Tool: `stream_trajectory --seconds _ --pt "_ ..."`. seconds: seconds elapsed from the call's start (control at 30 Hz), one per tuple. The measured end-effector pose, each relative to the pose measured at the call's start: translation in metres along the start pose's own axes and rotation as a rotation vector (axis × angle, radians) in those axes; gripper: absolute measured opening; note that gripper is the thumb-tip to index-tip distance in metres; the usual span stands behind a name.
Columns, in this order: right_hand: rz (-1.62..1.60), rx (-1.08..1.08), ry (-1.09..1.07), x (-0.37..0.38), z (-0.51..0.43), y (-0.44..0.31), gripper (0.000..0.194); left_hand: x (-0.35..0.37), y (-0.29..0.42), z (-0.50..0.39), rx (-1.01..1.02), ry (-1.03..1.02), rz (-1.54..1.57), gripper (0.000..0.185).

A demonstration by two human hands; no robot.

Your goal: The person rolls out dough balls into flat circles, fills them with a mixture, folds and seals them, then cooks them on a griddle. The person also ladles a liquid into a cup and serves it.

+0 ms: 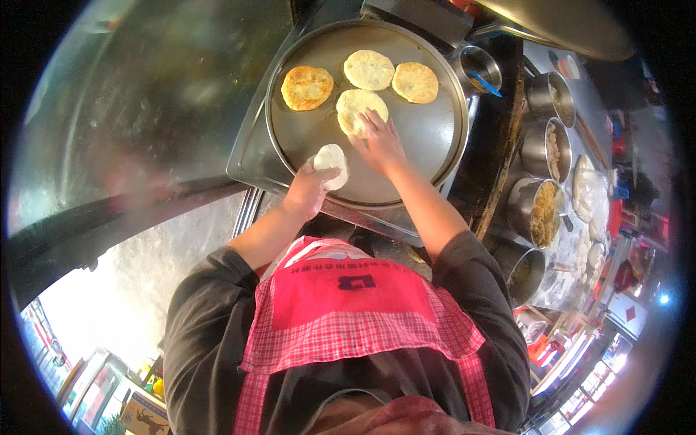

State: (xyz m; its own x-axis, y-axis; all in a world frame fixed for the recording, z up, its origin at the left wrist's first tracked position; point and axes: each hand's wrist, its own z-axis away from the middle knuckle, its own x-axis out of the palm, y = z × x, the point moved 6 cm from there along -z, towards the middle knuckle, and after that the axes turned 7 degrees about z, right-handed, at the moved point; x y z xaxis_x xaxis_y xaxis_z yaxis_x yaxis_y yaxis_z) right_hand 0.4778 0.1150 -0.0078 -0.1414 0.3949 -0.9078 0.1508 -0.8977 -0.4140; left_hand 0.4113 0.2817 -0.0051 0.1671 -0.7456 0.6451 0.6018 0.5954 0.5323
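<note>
My left hand (311,187) holds a pale, uncooked round of dough (331,166) over the near left edge of a large round metal griddle (418,141). The fingers of my right hand (380,140) are spread and touch the near right part of a pale flatbread (356,106) lying on the griddle. Just beyond it lies another pale flatbread (368,70). To its right is a lightly browned flatbread (415,82). A more deeply browned flatbread (307,88) lies apart on the left side.
A metal pot (478,62) with a blue-handled utensil stands right of the griddle. Farther right are several steel pots, one with yellowish filling (545,212), beside a floured surface (563,255) with dough pieces. A large curved metal surface (147,109) fills the left. A rounded metal lid (565,24) overhangs top right.
</note>
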Motion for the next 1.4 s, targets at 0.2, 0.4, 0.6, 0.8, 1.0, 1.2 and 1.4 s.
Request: stream_trajectory --seconds 0.2,0.4,0.6,0.8,1.0,1.2,1.4 --pt "0.321 -0.116 -0.1 0.025 0.005 0.016 0.068 0.003 0.041 -0.017 0.256 0.016 -1.2 0.041" --pt "0.458 -0.007 -0.238 0.001 0.066 0.064 0.068 0.026 0.017 -0.071 0.377 -0.147 -1.698 0.036" --pt "0.386 0.143 -0.051 -0.022 0.076 0.114 0.061 0.037 -0.026 -0.059 0.644 -0.338 -1.94 0.051" --pt "-0.137 0.132 0.166 -0.047 0.121 0.107 0.053 0.034 -0.046 -0.046 0.597 -0.425 -2.064 0.063" --pt "-0.356 0.082 0.074 -0.058 0.17 0.06 0.053 0.043 -0.064 -0.078 0.619 -0.369 -2.259 0.066" --pt "-0.476 0.014 0.069 -0.067 0.183 0.045 0.052 0.033 -0.064 -0.071 0.453 -0.106 -2.026 0.066" --pt "-0.485 0.102 0.045 -0.068 0.191 0.054 0.049 0.049 -0.074 -0.089 0.606 -0.251 -2.362 0.068"
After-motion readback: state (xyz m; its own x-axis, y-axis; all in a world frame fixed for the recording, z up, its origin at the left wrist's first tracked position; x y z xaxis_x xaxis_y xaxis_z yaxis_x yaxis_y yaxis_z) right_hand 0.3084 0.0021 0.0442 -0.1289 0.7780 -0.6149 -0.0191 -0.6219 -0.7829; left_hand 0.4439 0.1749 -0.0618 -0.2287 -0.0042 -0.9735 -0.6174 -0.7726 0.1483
